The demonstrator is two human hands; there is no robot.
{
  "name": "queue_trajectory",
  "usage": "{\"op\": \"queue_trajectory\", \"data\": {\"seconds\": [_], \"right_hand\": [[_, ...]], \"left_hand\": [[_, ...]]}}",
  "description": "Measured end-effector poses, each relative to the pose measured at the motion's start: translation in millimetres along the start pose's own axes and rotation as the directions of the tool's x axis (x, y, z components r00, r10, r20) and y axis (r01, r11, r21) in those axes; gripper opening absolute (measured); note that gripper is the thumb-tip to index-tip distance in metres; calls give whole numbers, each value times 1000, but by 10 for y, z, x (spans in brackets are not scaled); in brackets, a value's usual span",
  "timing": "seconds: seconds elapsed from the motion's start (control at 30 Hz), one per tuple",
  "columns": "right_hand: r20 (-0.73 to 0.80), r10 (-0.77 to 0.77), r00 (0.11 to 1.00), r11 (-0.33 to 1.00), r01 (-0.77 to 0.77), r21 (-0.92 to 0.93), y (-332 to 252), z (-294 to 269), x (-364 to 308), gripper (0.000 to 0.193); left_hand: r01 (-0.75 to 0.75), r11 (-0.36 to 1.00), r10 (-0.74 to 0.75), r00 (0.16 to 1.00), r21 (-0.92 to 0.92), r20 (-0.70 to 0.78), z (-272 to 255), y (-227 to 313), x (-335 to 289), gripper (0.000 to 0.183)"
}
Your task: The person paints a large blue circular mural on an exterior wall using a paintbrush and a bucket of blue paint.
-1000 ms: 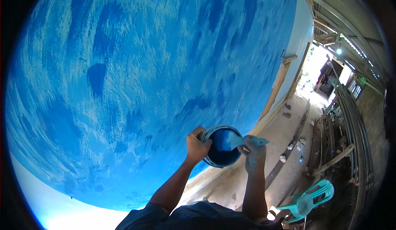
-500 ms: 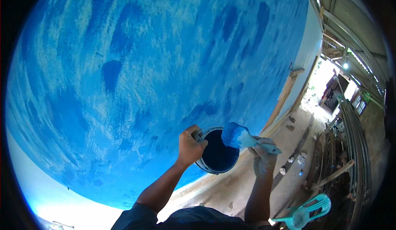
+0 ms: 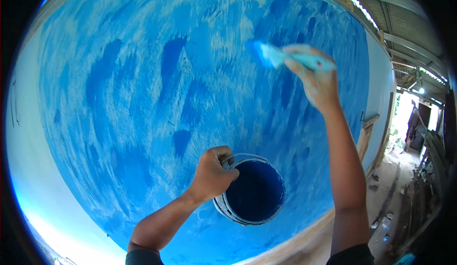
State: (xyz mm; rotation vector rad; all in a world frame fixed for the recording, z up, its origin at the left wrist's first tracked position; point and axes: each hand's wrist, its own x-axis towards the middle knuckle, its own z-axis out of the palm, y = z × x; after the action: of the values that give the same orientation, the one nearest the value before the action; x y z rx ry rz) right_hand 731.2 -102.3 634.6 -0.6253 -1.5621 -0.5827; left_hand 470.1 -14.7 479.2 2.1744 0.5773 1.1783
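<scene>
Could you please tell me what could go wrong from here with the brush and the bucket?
Drips: the right hand holds the turquoise-handled paintbrush with blue bristles well away from the bucket's mouth, so paint could fall outside it.

Spill: only the left hand supports the round, pale, paint-smeared bucket, gripping near its rim. A slip might tip out paint; the level inside is too dark to judge.

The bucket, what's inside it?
Blue-coated inner walls and, deeper in the bucket, what looks like dark blue paint. The bottom can't be seen, and the left hand covers part of the rim.
</scene>
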Motion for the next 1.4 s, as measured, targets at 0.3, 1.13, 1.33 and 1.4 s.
{"op": "queue_trajectory", "data": {"seconds": [0.3,1.13,1.33,1.4], "right_hand": [[-24,-37,999,997,36,-62,553,358,768,14],[30,-237,971,962,239,-134,398,323,982,24],[369,-487,792,785,582,-212,212,939,131,23],[535,-458,710,878,455,148,-5,977,124,22]], "left_hand": [[-2,854,-82,987,520,138,-723,1043,474,15],[-30,614,-135,981,789,142,-1484,1551,482,36],[-28,587,-210,960,809,185,-1672,1509,446,36],[-35,579,-219,956,815,196,-1695,1548,430,36]]}}
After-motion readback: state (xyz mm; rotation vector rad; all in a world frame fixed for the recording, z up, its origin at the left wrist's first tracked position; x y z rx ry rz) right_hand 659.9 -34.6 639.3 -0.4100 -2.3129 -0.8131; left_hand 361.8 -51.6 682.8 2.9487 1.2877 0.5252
